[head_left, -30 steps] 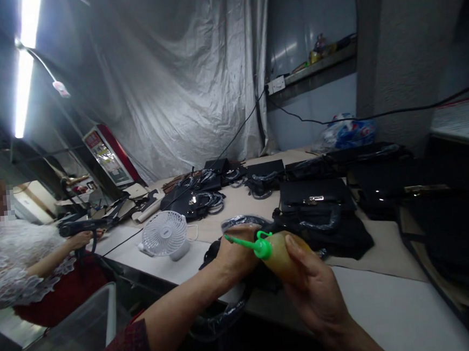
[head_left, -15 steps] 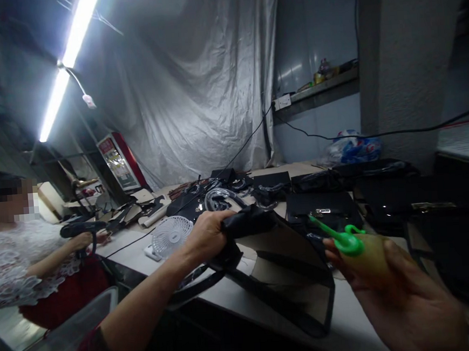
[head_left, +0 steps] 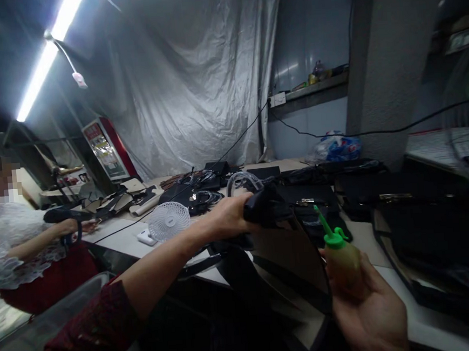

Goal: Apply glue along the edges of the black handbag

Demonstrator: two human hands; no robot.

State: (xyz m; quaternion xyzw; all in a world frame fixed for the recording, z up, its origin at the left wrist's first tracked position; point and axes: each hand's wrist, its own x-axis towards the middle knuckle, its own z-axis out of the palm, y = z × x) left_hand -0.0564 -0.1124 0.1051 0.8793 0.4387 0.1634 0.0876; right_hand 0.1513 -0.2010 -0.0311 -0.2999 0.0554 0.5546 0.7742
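My left hand [head_left: 231,214] is closed on the upper edge of a black handbag [head_left: 284,269], lifted in front of me with its beige inner side showing. A black strap hangs from its left side. In my right hand [head_left: 371,316] is a squeeze bottle [head_left: 342,261] with amber contents, a green spout and a small green cap hanging open. The bottle stands almost upright, close to the bag's right edge; whether they touch I cannot tell. Part of the bag's lower side is lost in dark shadow.
Black handbags [head_left: 386,196] with metal clasps lie along the right of the table [head_left: 120,238]. A small white fan [head_left: 169,221] stands left of my arm. At far left a person [head_left: 15,236] holds a dark item. A clear plastic bin [head_left: 72,304] sits below the table edge.
The bottle has gone from tilted to nearly upright and moved left in view. My left hand has shifted right with the bag, whose open side has turned downward. The view has turned a little.
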